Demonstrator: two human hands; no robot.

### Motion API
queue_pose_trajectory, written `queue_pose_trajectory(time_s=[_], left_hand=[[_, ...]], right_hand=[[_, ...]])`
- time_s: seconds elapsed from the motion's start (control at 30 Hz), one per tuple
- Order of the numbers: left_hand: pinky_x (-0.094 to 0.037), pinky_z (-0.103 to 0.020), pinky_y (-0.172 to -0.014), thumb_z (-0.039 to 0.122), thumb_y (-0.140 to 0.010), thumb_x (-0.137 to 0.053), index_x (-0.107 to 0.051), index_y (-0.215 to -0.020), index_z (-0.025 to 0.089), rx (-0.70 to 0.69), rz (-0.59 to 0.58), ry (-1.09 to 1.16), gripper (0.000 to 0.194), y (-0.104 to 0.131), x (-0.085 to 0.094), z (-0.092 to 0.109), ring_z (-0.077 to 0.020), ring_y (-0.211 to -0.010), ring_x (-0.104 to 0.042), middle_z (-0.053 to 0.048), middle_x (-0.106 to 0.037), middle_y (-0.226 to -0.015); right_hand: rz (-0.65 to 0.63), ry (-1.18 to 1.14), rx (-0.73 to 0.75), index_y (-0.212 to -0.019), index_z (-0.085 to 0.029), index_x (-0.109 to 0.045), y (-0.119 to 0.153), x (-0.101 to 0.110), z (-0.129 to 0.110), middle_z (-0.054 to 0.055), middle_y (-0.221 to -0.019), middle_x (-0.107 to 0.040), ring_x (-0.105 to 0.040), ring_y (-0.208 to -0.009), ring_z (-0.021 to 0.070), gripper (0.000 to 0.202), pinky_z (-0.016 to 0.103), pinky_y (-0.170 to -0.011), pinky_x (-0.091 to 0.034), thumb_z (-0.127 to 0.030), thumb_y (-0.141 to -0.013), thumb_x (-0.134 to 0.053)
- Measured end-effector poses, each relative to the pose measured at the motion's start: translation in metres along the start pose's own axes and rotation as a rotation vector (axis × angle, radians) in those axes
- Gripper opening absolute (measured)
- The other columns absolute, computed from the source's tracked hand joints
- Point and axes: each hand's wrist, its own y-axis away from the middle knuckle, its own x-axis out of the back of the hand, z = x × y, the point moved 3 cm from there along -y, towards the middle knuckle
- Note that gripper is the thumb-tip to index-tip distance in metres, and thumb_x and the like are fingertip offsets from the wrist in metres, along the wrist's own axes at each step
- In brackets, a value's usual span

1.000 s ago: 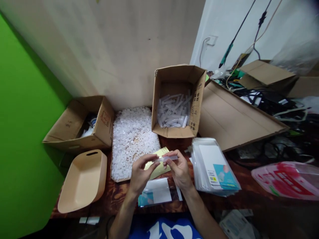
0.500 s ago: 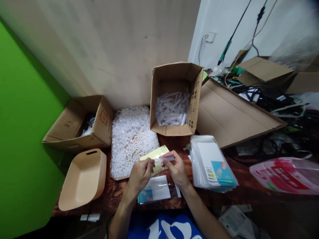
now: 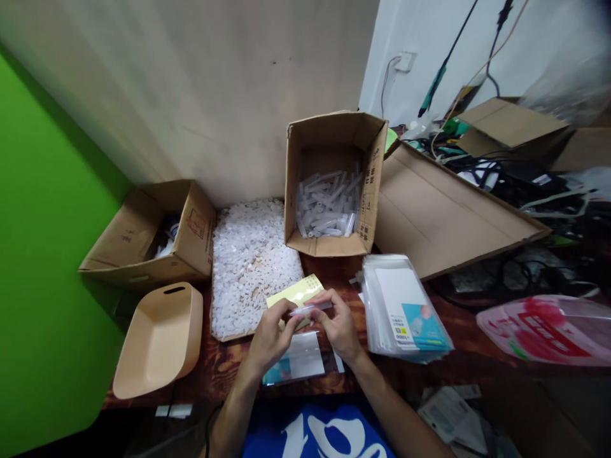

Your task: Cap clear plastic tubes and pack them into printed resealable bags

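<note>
A slim, whitish translucent plastic tube (image 3: 307,309) lies crosswise between my two hands. My left hand (image 3: 272,336) is closed, with thumb and fingers at the tube's left end. The fingers of my right hand (image 3: 340,326) pinch its right end. Just beyond them is a yellow sticker sheet (image 3: 292,294), partly covered by my hands. Below my hands a clear bag with a white and teal card (image 3: 305,357) lies on the dark wooden table (image 3: 224,366). A narrow white strip (image 3: 338,362) sits beside that bag, near my right wrist.
A flat cardboard tray holds many small white pieces (image 3: 252,254). Behind stands a cardboard box (image 3: 334,247) with similar tubes (image 3: 327,203). Bagged cards (image 3: 405,312) are stacked at right. To the left are a beige bin (image 3: 153,346) and another box (image 3: 143,267); cables (image 3: 520,184) clutter the far right.
My left fingers have shifted from a raised pinch to a lower grip along the tube's left end. My right hand keeps its hold. The camera view has shifted slightly.
</note>
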Motion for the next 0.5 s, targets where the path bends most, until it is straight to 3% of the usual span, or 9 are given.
queue_pose_trajectory(time_s=[0.1,0.2,0.27,0.37,0.43,0.5], left_hand=[[-0.048,-0.030,-0.071,0.022,-0.101,-0.047,-0.062,-0.094,0.018,-0.340,0.066,-0.273,0.017,0.001,0.002,0.003,-0.0191,-0.078,-0.063,-0.007,-0.068,-0.087],[-0.048,-0.035,-0.075,0.011,-0.100,-0.041,-0.063,-0.097,0.019,-0.625,-0.043,-0.582,0.023,0.002,0.003,-0.001,-0.0218,-0.082,-0.064,-0.008,-0.070,-0.089],[-0.049,-0.037,-0.078,0.011,-0.100,-0.041,-0.063,-0.100,0.019,-0.725,-0.141,-0.677,0.023,0.001,0.006,-0.005,-0.0224,-0.084,-0.065,-0.008,-0.071,-0.093],[-0.049,-0.039,-0.085,0.018,-0.101,-0.047,-0.062,-0.109,0.021,-0.705,-0.235,-0.678,0.017,-0.007,0.004,-0.011,-0.0242,-0.098,-0.066,-0.008,-0.072,-0.104],[-0.049,-0.041,-0.089,0.026,-0.099,-0.055,-0.060,-0.119,0.020,-0.569,-0.182,-0.639,0.021,-0.016,-0.003,-0.017,-0.0274,-0.107,-0.065,-0.011,-0.070,-0.113],[-0.050,-0.044,-0.091,0.037,-0.095,-0.063,-0.056,-0.126,0.017,-0.417,-0.098,-0.581,0.038,-0.025,-0.013,-0.023,-0.0309,-0.111,-0.064,-0.015,-0.068,-0.120]], right_hand=[[0.033,-0.114,-0.128,-0.088,-0.022,-0.059,0.006,-0.002,0.008,0.001,-0.078,-0.068,-0.064,-0.062,0.0159,0.027,0.027,-0.056,-0.053,-0.042,-0.084,-0.076],[0.046,-0.243,-0.306,-0.088,-0.021,-0.055,0.017,-0.005,0.022,-0.003,-0.058,-0.062,-0.057,-0.046,0.0134,0.035,0.023,-0.044,-0.046,-0.046,-0.080,-0.079],[0.068,-0.291,-0.413,-0.088,-0.020,-0.055,0.024,-0.006,0.029,-0.003,-0.053,-0.061,-0.053,-0.041,0.0121,0.039,0.020,-0.038,-0.041,-0.048,-0.077,-0.081],[0.165,-0.279,-0.468,-0.088,-0.020,-0.057,0.031,-0.002,0.030,-0.002,-0.058,-0.064,-0.053,-0.040,0.0125,0.042,0.021,-0.035,-0.040,-0.051,-0.074,-0.081],[0.274,-0.155,-0.416,-0.091,-0.020,-0.060,0.031,0.008,0.024,-0.002,-0.059,-0.064,-0.054,-0.041,0.0140,0.041,0.023,-0.036,-0.041,-0.051,-0.074,-0.081],[0.391,0.058,-0.284,-0.092,-0.020,-0.063,0.028,0.022,0.014,0.000,-0.066,-0.066,-0.060,-0.052,0.0174,0.036,0.026,-0.045,-0.046,-0.048,-0.077,-0.080]])
